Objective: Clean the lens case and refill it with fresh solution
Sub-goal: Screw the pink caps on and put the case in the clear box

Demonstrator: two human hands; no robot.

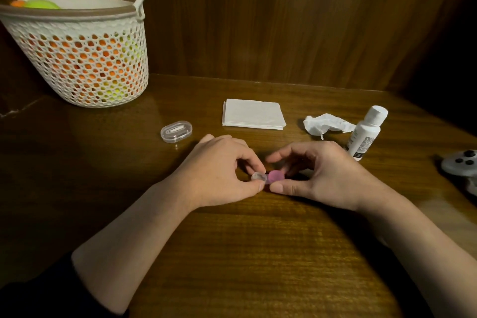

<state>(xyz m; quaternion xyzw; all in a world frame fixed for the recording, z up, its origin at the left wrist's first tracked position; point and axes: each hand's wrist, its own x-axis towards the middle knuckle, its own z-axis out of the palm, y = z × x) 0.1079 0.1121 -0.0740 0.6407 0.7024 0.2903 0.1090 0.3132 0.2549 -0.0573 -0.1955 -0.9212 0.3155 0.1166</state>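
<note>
Fingers [258,184] of my left hand [216,175] pinch the small clear-and-pink plastic lens case [268,177] on the wooden desk [258,253]; my right hand [322,175] fingers grip its pink cap just beside them.

Glossy wooden table [258,253], perforated plastic basket [85,64], crumpled paper tissue [325,124].

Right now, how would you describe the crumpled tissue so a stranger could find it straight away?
On the wooden table, look to the right half, at the white solution bottle. Just left of it lies the crumpled tissue. Unlike the flat, squared stack of folded tissues further left, it is wrinkled and twisted.
</note>
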